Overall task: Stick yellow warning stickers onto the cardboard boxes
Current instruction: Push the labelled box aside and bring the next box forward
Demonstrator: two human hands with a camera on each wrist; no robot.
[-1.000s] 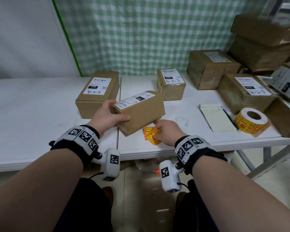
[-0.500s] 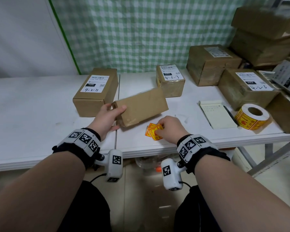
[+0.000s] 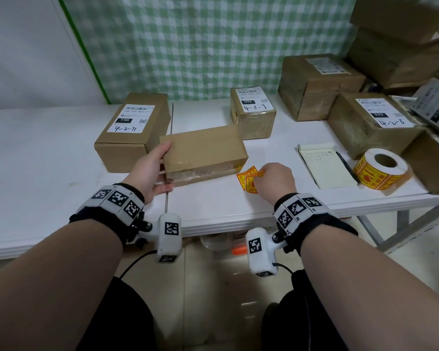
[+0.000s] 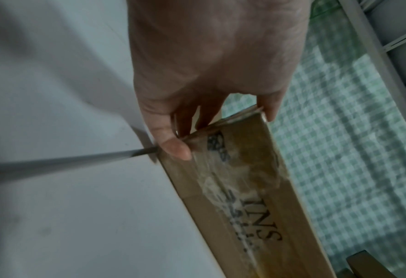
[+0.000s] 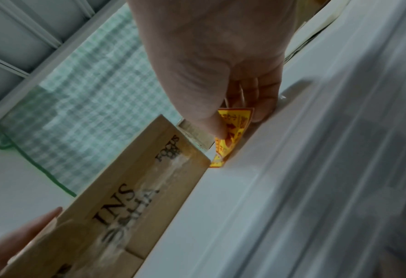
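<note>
A plain brown cardboard box [image 3: 203, 148] lies near the table's front middle, a blank side up and a taped, printed side [image 4: 242, 188] facing me. My left hand [image 3: 152, 171] grips its left end, thumb on the front face and fingers behind. Just right of the box, my right hand [image 3: 271, 181] pinches yellow warning stickers [image 3: 249, 179] that touch the tabletop; the stickers [image 5: 232, 135] sit under the thumb in the right wrist view. A roll of yellow stickers [image 3: 380, 169] lies at the right.
Labelled boxes stand behind: one [image 3: 134, 127] at the left, a small one [image 3: 254, 112] in the middle, larger ones [image 3: 319, 84] and a stack at the right. A notepad [image 3: 325, 165] lies between my right hand and the roll. The white table's [image 3: 36, 160] seam runs under the held box.
My left hand has turned the box so its shipping label is out of sight and a blank side is up. My right hand stays at the stickers by the box.
</note>
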